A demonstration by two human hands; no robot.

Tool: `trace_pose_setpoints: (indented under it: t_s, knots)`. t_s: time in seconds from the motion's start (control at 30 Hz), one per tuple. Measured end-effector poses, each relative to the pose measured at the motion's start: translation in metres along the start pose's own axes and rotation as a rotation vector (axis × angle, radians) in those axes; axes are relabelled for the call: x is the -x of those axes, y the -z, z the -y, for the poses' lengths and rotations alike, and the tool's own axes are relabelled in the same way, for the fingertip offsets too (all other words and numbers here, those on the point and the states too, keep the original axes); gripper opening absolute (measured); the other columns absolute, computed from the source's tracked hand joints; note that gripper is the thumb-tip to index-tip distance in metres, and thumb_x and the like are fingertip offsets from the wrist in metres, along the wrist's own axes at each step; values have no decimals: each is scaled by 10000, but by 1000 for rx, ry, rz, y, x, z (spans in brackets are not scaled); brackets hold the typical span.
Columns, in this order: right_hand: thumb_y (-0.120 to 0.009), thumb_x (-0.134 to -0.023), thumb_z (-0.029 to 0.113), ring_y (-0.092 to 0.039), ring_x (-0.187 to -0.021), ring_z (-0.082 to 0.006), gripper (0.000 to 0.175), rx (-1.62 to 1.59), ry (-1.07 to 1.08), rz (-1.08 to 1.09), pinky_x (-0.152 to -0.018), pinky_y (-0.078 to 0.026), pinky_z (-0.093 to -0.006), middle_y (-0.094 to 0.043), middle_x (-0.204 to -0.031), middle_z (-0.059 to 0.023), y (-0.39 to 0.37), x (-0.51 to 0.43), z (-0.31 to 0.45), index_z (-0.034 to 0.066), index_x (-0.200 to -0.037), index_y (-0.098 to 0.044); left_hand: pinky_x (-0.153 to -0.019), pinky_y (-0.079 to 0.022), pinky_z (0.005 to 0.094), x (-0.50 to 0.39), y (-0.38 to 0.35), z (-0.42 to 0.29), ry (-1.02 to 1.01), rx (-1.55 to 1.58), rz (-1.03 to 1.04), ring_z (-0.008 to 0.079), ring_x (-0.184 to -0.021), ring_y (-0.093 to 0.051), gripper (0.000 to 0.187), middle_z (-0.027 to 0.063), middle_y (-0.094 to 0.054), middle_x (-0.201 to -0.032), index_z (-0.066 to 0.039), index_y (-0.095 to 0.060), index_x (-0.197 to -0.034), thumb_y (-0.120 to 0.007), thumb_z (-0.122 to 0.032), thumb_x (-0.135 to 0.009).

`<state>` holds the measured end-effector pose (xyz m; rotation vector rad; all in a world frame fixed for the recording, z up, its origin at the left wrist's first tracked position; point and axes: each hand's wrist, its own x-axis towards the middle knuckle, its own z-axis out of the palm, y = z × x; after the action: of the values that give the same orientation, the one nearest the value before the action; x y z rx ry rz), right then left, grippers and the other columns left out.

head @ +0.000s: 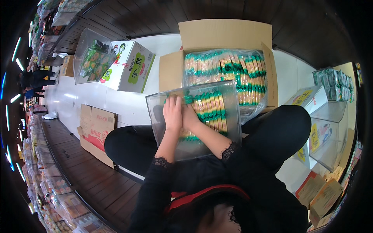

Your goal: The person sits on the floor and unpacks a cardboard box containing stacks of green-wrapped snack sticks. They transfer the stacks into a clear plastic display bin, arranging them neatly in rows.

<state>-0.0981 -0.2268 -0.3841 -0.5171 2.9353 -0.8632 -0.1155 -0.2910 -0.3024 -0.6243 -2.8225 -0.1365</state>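
A clear plastic bin rests tilted across my lap, with rows of green-ended, gold snack packets standing inside. My left hand reaches into it with bent fingers over a green-ended packet, which shows on both sides of the fingertips. Against it, my right hand is also inside the bin; its fingers are mostly hidden behind the left. Just beyond the bin stands an open cardboard carton, lined with clear plastic and holding stacked rows of similar packets.
At left, another clear bin with green packets leans on a white printed carton. A flattened carton lies by my left knee. More bins and cartons stand at right. Dark shelf bases border the aisle; people stand far left.
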Motion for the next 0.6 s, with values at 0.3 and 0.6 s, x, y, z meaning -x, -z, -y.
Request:
trace_pose_setpoints:
  t_s: [0.3,0.6]
  knots:
    - [-504,-854,274,-383,-1242,-276,467,143,-16,40,-1110,-126,-510,-525,-1300,-88,6,5,3,75,-1276,-521,-793,-498,385,-14,-7,7,87,-6,137,301,-1048,-549,304,127,-578,-1119,-61,-587,-1069,-563,-58,-766]
    - [-430,-910,253,-343,-1278,-274,427,316,-15,-57,-1092,-186,-491,-457,-1347,-99,-21,9,5,95,-1305,-464,-770,-542,365,-16,4,-22,162,-103,127,279,-1045,-553,286,89,-577,-1145,-49,-640,-1045,-629,-178,-790]
